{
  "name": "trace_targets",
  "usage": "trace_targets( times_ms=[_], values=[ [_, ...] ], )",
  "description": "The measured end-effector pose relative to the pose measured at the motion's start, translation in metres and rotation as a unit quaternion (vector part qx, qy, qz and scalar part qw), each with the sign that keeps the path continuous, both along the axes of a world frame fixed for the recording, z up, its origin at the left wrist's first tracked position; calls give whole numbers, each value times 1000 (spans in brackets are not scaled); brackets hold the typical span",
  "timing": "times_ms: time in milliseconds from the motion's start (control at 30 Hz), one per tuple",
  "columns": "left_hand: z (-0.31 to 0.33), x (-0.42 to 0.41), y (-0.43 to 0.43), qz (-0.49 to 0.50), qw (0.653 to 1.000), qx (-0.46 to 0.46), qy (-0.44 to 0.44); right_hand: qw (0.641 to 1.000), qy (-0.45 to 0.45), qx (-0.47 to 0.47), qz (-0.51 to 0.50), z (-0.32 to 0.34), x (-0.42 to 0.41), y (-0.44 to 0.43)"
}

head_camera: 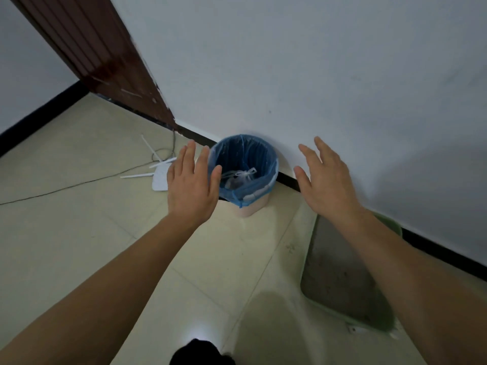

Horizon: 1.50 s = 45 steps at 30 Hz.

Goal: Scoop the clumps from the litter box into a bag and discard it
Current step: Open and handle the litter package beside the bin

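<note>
the fingers [188, 154] of the left hand [191, 185] are held straight and close together, and nothing is gripped. those of the right hand [326, 177] are straight and slightly spread, likewise empty. both palms are turned down and held above the floor, one at each side of the bin [247, 208]. the left hand overlaps the bin's left rim in the view, though whether it touches cannot be told, and the right hand is kept apart from it.

a blue liner [263, 159] is folded over the bin's rim, and a pale knotted bag [241, 176] lies at the bottom (its contents cannot be made out). the bin is set against the far wall. the litter box [390, 223], a green tray filled with grey litter [340, 272], lies on the floor at the near right, partly hidden by the right forearm.

the discarding is judged to be done or nearly so, and the risks left are small ones. the bin looks light and could be tipped if its rim were caught by the left hand as it is drawn away, and the liner could be dragged off with it. the litter box could be clipped by the right arm or a foot, and litter scattered over the tiles. at the far left a router [160, 179] and its cable [79, 183] lie on the floor, where they could be snagged if a step were taken that way. if the knot is loose, clumps could be spilled into the liner.
</note>
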<state>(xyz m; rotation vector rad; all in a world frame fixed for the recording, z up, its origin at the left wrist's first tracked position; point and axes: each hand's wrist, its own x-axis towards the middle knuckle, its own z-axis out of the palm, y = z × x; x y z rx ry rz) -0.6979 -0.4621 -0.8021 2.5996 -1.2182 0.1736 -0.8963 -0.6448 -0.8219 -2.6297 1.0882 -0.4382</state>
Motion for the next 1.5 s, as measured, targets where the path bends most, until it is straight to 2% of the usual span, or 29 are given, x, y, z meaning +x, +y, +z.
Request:
trace_targets(
  times_ms=[167,300,400,500,667,867,1033,1300,1500],
  values=[
    [203,21,51,27,998,0,-63,997,-16,-50,51,197,30,34],
    [370,29,110,97,992,-10,-76,996,-47,-25,65,357,63,74],
    [453,37,164,136,985,-52,-92,993,-79,-27,86,436,92,111],
    [497,57,220,183,974,-58,-116,983,-72,-77,153,483,129,153],
    [522,111,331,278,954,-66,-97,965,-65,-118,223,516,213,236],
    [537,204,483,354,931,-38,-84,948,-64,-130,284,539,361,373],
    [541,278,582,416,907,-24,-62,920,-39,-138,365,548,475,486],
    [497,394,677,465,884,-12,-40,889,-14,-121,441,513,621,586],
    [450,516,725,504,863,36,-10,876,10,-70,477,457,774,641]
  ],
)
